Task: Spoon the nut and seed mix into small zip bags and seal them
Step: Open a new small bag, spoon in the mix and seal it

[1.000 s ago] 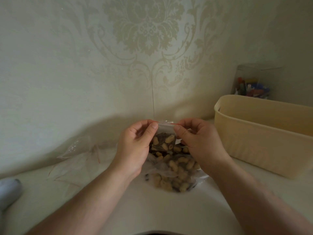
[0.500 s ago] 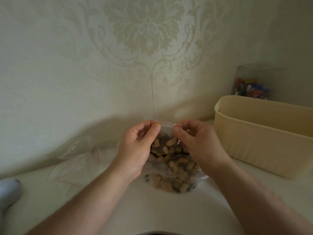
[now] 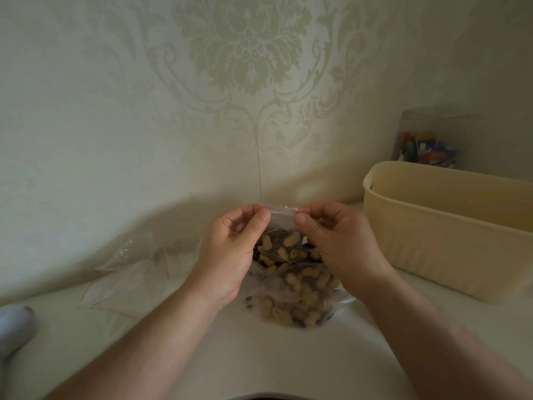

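A small clear zip bag [image 3: 282, 226] with a red strip along its top hangs upright between my hands, partly filled with nuts and seeds. My left hand [image 3: 233, 252] pinches the top left corner of the strip with thumb and fingers. My right hand [image 3: 337, 243] pinches the top right end the same way. Below and behind the small bag lies a larger clear bag of nut and seed mix [image 3: 300, 307] on the white table [image 3: 259, 356]. No spoon is in view.
Several empty zip bags [image 3: 135, 272] lie in a loose pile at the left by the wall. A cream plastic tub [image 3: 450, 229] stands at the right, with a clear container of coloured items [image 3: 429, 142] behind it. A pale rounded object [image 3: 14, 327] sits at the left edge.
Both hands have lifted the small bag's top edge slightly, and the red strip now shows stretched flat between the thumbs.
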### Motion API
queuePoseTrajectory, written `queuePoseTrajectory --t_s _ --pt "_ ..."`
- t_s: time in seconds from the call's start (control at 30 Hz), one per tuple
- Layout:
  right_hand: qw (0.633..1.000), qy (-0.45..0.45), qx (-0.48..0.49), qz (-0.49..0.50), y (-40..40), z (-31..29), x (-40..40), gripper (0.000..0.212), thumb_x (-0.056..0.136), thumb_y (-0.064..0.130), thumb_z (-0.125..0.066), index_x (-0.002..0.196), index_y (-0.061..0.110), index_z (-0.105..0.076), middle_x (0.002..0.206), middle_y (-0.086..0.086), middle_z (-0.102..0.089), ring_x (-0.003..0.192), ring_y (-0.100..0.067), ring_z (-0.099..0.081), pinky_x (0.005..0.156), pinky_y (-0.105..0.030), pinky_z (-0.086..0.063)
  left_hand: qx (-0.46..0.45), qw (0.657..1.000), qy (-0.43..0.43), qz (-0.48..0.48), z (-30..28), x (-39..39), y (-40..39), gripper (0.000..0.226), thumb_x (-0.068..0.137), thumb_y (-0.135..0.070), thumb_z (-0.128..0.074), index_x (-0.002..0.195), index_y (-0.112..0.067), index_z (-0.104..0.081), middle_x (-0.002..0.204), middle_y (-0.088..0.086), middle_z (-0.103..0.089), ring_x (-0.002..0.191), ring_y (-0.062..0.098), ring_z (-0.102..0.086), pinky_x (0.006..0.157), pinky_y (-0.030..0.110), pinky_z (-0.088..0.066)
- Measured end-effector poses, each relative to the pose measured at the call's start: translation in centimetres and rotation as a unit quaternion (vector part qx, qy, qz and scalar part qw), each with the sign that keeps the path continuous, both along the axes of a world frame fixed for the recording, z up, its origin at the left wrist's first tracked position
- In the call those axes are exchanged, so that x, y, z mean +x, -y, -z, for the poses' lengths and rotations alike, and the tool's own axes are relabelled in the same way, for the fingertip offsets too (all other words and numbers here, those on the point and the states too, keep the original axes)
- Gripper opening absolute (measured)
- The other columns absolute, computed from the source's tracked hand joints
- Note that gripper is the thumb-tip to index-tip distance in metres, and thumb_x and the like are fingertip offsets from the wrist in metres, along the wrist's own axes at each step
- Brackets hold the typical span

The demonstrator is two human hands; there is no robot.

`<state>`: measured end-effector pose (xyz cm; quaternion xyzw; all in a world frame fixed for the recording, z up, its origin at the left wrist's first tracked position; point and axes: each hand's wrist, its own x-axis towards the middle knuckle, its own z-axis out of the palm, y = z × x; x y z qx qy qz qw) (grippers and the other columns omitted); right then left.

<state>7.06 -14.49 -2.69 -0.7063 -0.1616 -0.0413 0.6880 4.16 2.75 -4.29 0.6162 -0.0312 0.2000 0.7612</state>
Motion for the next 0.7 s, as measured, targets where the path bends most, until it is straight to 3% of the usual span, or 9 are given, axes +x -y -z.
queuePoseTrajectory --t_s 0.1,0.27,0.37,0.43,0.5,0.6,0.7 --pt "1.0 0.005 -0.008 0.004 -0.04 0.04 0.06 0.019 0.095 0.022 -0.076 0.082 0.035 -0.079 0.076 -0.005 -0.074 0.067 -0.012 -0.061 0.064 -0.024 -0.055 0.002 1.0 -0.001 -0.003 0.03 0.04 -0.01 0.012 0.084 -0.027 -0.075 0.091 -0.018 -0.079 0.088 0.001 -0.077 0.088 0.013 -0.071 0.09 0.031 -0.055" --pt "1.0 0.017 -0.017 0.0 -0.07 0.05 -0.02 0.014 0.097 0.02 -0.074 0.084 0.026 -0.075 0.068 0.007 -0.069 0.062 -0.007 -0.058 0.06 -0.02 -0.051 0.025 1.0 -0.006 -0.017 0.24 0.09 -0.06 0.005 0.093 -0.017 -0.074 0.092 -0.019 -0.079 0.087 0.0 -0.075 0.088 0.014 -0.069 0.094 0.036 -0.055" --pt "1.0 0.024 -0.02 -0.003 -0.14 0.07 0.03 0.017 0.098 0.019 -0.072 0.082 0.026 -0.074 0.069 0.006 -0.068 0.064 -0.009 -0.058 0.063 -0.027 -0.052 0.02 1.0 -0.006 -0.001 0.25 0.09 -0.1 0.003 0.091 -0.022 -0.078 0.091 -0.02 -0.079 0.092 0.007 -0.074 0.093 0.022 -0.069 0.099 0.043 -0.055" --pt "1.0 0.02 -0.012 -0.013 -0.06 0.07 0.04 0.019 0.099 0.021 -0.071 0.082 0.028 -0.076 0.071 0.002 -0.067 0.067 -0.014 -0.057 0.067 -0.036 -0.052 0.013 1.0 -0.007 0.015 0.13 -0.01 -0.09 0.007 0.086 -0.028 -0.079 0.089 -0.023 -0.081 0.096 0.009 -0.076 0.098 0.023 -0.071 0.1 0.041 -0.056" --pt "0.999 0.02 -0.007 -0.026 -0.01 0.0 -0.06 0.021 0.099 0.021 -0.07 0.084 0.034 -0.077 0.073 -0.003 -0.068 0.069 -0.018 -0.058 0.068 -0.042 -0.054 0.016 0.999 -0.002 0.028 0.13 -0.1 -0.02 0.008 0.086 -0.029 -0.086 0.09 -0.023 -0.082 0.097 0.007 -0.077 0.1 0.022 -0.072 0.1 0.038 -0.055" --pt "0.999 0.023 0.004 -0.041 -0.12 -0.06 -0.27 0.021 0.099 0.019 -0.071 0.087 0.035 -0.078 0.08 -0.012 -0.074 0.072 -0.021 -0.063 0.072 -0.049 -0.058 0.019 1.0 0.005 0.015 0.16 -0.21 0.1 0.008 0.08 -0.027 -0.08 0.088 -0.024 -0.082 0.09 0.0 -0.077 0.091 0.013 -0.071 0.093 0.03 -0.054" --pt "0.999 0.021 0.005 -0.048 -0.15 -0.05 -0.35 0.019 0.098 0.017 -0.071 0.086 0.03 -0.078 0.075 0.0 -0.074 0.07 -0.013 -0.063 0.068 -0.033 -0.056 0.022 1.0 0.008 0.004 0.21 -0.11 0.07 0.01 0.08 -0.027 -0.078 0.088 -0.021 -0.081 0.088 0.0 -0.077 0.088 0.013 -0.07 0.092 0.031 -0.055"
